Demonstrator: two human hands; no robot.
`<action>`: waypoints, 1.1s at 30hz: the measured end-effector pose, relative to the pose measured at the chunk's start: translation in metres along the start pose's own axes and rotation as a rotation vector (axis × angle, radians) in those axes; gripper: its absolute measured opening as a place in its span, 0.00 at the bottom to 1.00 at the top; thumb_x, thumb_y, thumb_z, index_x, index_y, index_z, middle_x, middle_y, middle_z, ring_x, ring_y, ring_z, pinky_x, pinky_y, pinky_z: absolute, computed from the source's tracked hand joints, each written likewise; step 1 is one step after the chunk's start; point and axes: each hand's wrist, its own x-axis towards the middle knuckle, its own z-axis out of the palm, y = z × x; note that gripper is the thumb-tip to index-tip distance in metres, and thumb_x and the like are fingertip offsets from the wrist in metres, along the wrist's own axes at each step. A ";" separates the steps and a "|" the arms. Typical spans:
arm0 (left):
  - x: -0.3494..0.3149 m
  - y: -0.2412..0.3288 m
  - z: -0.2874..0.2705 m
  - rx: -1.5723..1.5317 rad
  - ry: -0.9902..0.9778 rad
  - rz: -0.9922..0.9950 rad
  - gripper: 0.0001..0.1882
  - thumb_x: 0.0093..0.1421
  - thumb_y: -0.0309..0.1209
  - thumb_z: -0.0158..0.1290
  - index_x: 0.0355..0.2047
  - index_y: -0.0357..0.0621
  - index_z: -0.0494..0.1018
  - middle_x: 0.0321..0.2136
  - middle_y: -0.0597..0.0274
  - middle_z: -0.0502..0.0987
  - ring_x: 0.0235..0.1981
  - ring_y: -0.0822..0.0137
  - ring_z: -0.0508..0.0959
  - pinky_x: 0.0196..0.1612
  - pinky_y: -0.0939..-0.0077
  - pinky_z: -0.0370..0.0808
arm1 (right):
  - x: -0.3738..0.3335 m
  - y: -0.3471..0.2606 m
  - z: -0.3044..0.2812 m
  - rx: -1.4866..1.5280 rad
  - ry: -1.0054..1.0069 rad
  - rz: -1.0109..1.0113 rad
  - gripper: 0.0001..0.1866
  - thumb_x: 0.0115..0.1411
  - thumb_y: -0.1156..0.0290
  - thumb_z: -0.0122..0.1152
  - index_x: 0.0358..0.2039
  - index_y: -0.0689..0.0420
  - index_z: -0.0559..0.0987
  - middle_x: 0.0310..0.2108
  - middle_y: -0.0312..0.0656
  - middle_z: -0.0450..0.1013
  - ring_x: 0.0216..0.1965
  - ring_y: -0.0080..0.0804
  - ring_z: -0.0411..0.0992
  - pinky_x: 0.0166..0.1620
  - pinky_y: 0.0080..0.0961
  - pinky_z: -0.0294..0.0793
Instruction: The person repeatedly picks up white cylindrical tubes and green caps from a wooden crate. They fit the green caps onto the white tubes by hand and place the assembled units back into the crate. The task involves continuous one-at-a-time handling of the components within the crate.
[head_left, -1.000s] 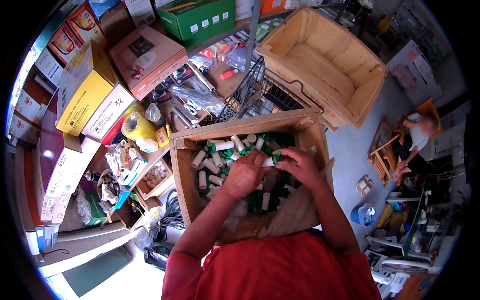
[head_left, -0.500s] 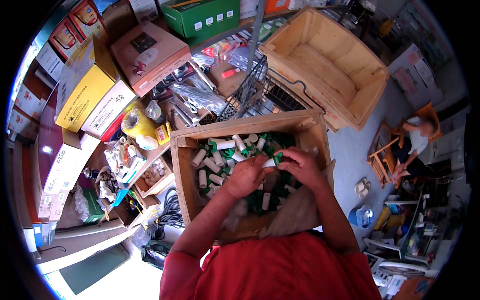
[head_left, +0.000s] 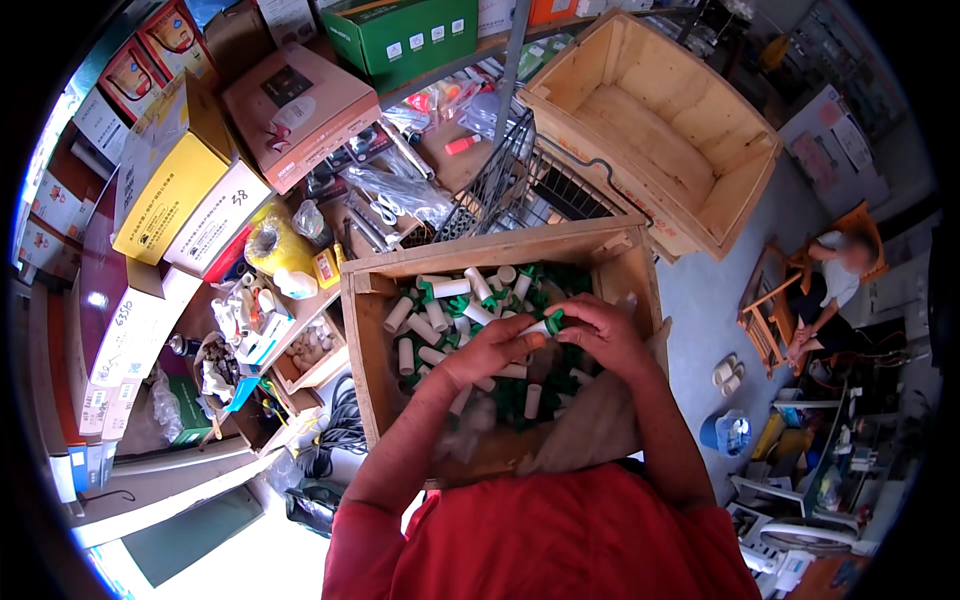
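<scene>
Above a wooden crate [head_left: 490, 252], my two hands hold one short white tube with a green end piece [head_left: 537, 329]. The fingers of my left hand [head_left: 490, 352] are closed round its white end. My right hand [head_left: 604, 334] pinches the green end. Loose in the crate lie several white tubes [head_left: 450, 288] of the same sort, many with green ends. A greyish sheet [head_left: 590, 425] drapes over the crate's near right side, and part of the contents is hidden beneath my hands and wrists.
A wooden bin [head_left: 640, 125] stands beyond the crate, beside a black wire basket [head_left: 490, 190]. Stacked cartons [head_left: 165, 180] and a cluttered shelf fill the left. Over to the right, a person [head_left: 830, 285] sits on a wooden chair near slippers [head_left: 728, 374] and a blue bucket [head_left: 726, 433].
My left hand has shifted slightly along the tube, and the fingers of both hands have changed position a little. The same white tube with the green end stays between them.
</scene>
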 end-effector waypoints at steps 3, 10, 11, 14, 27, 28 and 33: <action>-0.002 0.006 -0.008 -0.148 -0.119 -0.207 0.17 0.66 0.45 0.48 0.41 0.44 0.72 0.21 0.75 0.64 0.23 0.80 0.63 0.26 0.84 0.61 | -0.001 -0.002 0.000 -0.019 -0.016 -0.011 0.19 0.53 0.77 0.66 0.47 0.56 0.78 0.36 0.38 0.72 0.36 0.25 0.71 0.38 0.20 0.71; -0.001 0.010 0.000 -0.063 -0.004 -0.129 0.16 0.66 0.44 0.49 0.41 0.43 0.71 0.21 0.76 0.64 0.23 0.82 0.62 0.25 0.86 0.60 | 0.001 -0.008 0.001 0.002 -0.016 0.028 0.19 0.54 0.80 0.63 0.48 0.55 0.78 0.40 0.39 0.72 0.39 0.26 0.72 0.42 0.21 0.72; -0.001 0.009 0.001 -0.058 0.008 -0.097 0.16 0.66 0.44 0.49 0.42 0.43 0.71 0.21 0.76 0.64 0.23 0.82 0.62 0.25 0.86 0.60 | 0.001 -0.008 0.001 0.016 -0.015 0.048 0.19 0.54 0.80 0.63 0.48 0.55 0.78 0.40 0.39 0.72 0.40 0.26 0.72 0.42 0.21 0.72; 0.001 0.009 0.000 -0.039 0.002 -0.086 0.15 0.66 0.42 0.50 0.43 0.43 0.71 0.22 0.76 0.65 0.23 0.82 0.62 0.25 0.86 0.60 | 0.001 -0.005 0.001 0.032 -0.022 0.056 0.20 0.54 0.80 0.62 0.48 0.55 0.78 0.40 0.39 0.71 0.40 0.26 0.72 0.42 0.21 0.72; 0.004 -0.019 0.005 0.182 0.120 0.098 0.15 0.63 0.36 0.55 0.44 0.39 0.71 0.29 0.56 0.75 0.30 0.67 0.73 0.36 0.72 0.70 | 0.001 0.001 0.000 -0.049 -0.018 0.067 0.18 0.53 0.76 0.66 0.46 0.56 0.79 0.36 0.39 0.74 0.34 0.25 0.73 0.37 0.20 0.72; 0.004 -0.020 0.006 0.213 0.134 0.114 0.15 0.62 0.36 0.55 0.44 0.39 0.71 0.29 0.54 0.75 0.29 0.65 0.74 0.35 0.71 0.71 | 0.001 0.002 0.000 -0.046 -0.018 0.075 0.18 0.53 0.76 0.67 0.45 0.57 0.79 0.35 0.40 0.74 0.33 0.26 0.73 0.37 0.21 0.72; 0.000 -0.014 0.011 0.431 0.182 0.131 0.14 0.61 0.34 0.55 0.43 0.39 0.70 0.31 0.49 0.75 0.31 0.53 0.76 0.35 0.66 0.72 | 0.002 0.006 0.001 -0.068 -0.033 0.064 0.16 0.52 0.74 0.68 0.42 0.58 0.79 0.33 0.42 0.75 0.33 0.29 0.74 0.37 0.23 0.73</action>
